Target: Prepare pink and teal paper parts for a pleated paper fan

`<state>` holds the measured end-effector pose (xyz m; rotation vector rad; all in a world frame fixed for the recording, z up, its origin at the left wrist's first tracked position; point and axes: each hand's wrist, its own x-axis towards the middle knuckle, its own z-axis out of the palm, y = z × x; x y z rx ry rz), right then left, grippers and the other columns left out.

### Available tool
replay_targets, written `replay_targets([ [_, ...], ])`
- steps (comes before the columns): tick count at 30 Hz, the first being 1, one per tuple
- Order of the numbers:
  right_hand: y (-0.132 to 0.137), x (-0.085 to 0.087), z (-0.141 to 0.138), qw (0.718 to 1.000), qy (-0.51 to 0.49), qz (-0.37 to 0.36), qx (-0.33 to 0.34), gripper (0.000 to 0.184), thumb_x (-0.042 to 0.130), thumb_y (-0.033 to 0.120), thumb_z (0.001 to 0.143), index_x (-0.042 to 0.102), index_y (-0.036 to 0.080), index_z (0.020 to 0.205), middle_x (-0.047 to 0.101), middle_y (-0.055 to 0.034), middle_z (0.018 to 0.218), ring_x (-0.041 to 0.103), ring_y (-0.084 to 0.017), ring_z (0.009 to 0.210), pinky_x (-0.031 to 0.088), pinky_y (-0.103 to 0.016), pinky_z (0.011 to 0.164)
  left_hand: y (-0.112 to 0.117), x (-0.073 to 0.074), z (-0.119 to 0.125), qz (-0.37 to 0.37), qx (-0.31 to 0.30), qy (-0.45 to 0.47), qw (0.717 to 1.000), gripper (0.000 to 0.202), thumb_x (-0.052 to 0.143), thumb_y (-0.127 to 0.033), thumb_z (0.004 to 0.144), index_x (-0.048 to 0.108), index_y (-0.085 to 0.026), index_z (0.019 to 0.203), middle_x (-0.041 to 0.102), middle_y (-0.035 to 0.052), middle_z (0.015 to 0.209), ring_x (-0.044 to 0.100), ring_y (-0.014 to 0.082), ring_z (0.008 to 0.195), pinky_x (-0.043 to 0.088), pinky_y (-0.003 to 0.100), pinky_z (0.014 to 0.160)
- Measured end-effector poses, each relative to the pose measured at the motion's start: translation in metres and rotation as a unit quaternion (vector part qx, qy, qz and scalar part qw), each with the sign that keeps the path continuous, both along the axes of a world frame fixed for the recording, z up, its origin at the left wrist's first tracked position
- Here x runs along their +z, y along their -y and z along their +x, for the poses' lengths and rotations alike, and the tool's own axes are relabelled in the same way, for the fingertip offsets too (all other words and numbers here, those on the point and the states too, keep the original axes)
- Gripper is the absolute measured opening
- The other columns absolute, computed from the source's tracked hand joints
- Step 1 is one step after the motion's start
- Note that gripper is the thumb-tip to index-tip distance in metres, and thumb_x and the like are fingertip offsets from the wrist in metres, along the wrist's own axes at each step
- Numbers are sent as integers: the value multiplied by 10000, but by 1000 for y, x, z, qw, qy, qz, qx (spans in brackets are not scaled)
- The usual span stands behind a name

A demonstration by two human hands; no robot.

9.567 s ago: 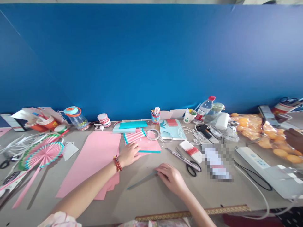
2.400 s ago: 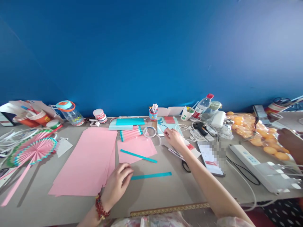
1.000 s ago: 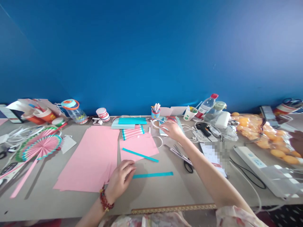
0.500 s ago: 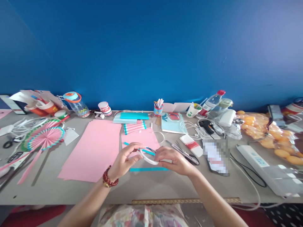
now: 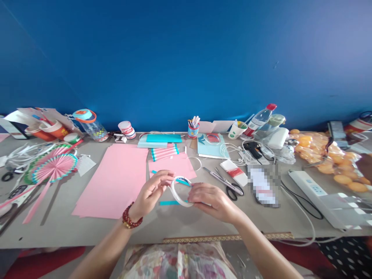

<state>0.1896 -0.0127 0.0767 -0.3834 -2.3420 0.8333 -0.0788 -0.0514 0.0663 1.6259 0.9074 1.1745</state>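
My right hand grips a thin white roll of tape and holds it above the table in front of me. My left hand, with a red bead bracelet at the wrist, pinches the roll's upper left edge with thumb and fingertips. Below the roll lies a teal paper strip, partly hidden by my hands. Another teal strip rests on a small pink sheet just behind. A large pink paper stack lies to the left.
Scissors and a phone lie right of my hands. A power strip, cables and a bag of orange balls fill the right side. Pink pleated fans, cups and a jar sit at the left. A blue board stands behind.
My right hand reached to the back of the table, picked up the tape roll and brought it in front of me. My left hand left the teal strip and joined it on the roll.
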Motion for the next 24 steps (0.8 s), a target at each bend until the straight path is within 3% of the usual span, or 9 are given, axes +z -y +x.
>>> replay_targets([
  [3, 1, -5, 0, 1000, 2, -23, 9, 172, 581, 196, 960, 645, 222, 1117, 723, -71, 1050, 635, -178, 1065, 473, -359, 1013, -4, 1, -4, 53, -47, -69, 995, 269, 497, -221, 990, 638, -246, 1218, 570, 122, 1348, 508, 259, 1287, 451, 430, 1053],
  [7, 10, -2, -5, 995, 28, -95, -4, 175, 634, 318, 931, 627, 216, 1073, 713, -63, 1017, 642, -192, 1014, 470, -355, 986, -6, 2, 1, 112, -27, -104, 988, 195, 585, -168, 949, 680, -250, 1099, 704, 75, 1106, 600, 223, 1139, 479, 404, 1003],
  [10, 23, 6, -12, 980, 55, -187, -49, 234, 586, 416, 949, 605, 205, 1050, 678, -44, 952, 643, -162, 865, 505, -269, 787, 0, 3, 8, 130, -32, -116, 984, 213, 580, -137, 945, 673, -247, 1102, 706, 63, 1074, 612, 214, 1121, 509, 379, 957],
  [12, 31, 10, -16, 971, 63, -216, -75, 217, 503, 400, 994, 591, 202, 1000, 639, -14, 849, 604, -126, 727, 463, -225, 661, 7, 4, 12, 135, -23, -126, 983, 243, 561, -129, 952, 663, -255, 1133, 698, 60, 1095, 601, 219, 1146, 499, 392, 979],
  [17, 39, 14, -17, 985, 62, -106, -118, 153, 472, 303, 993, 553, 200, 915, 578, -12, 755, 512, -141, 701, 394, -246, 647, 25, 0, 13, 63, 59, -91, 992, 373, 591, -193, 941, 546, -269, 1303, 563, 103, 1310, 607, 211, 1058, 538, 378, 913],
  [20, 40, 12, -15, 989, 53, -48, -128, 101, 482, 260, 979, 550, 199, 938, 587, -27, 752, 508, -160, 716, 396, -267, 664, 30, -1, 12, 7, 69, -45, 997, 202, 596, -225, 941, 591, -239, 1143, 569, 94, 1204, 604, 190, 973, 545, 338, 857],
  [24, 40, 7, -16, 990, 56, -8, -131, 72, 506, 250, 966, 561, 205, 953, 613, -43, 772, 536, -178, 744, 421, -289, 698, 30, 3, 16, -19, 52, -49, 997, 74, 609, -258, 939, 617, -211, 996, 591, 74, 1041, 587, 196, 966, 510, 321, 855],
])
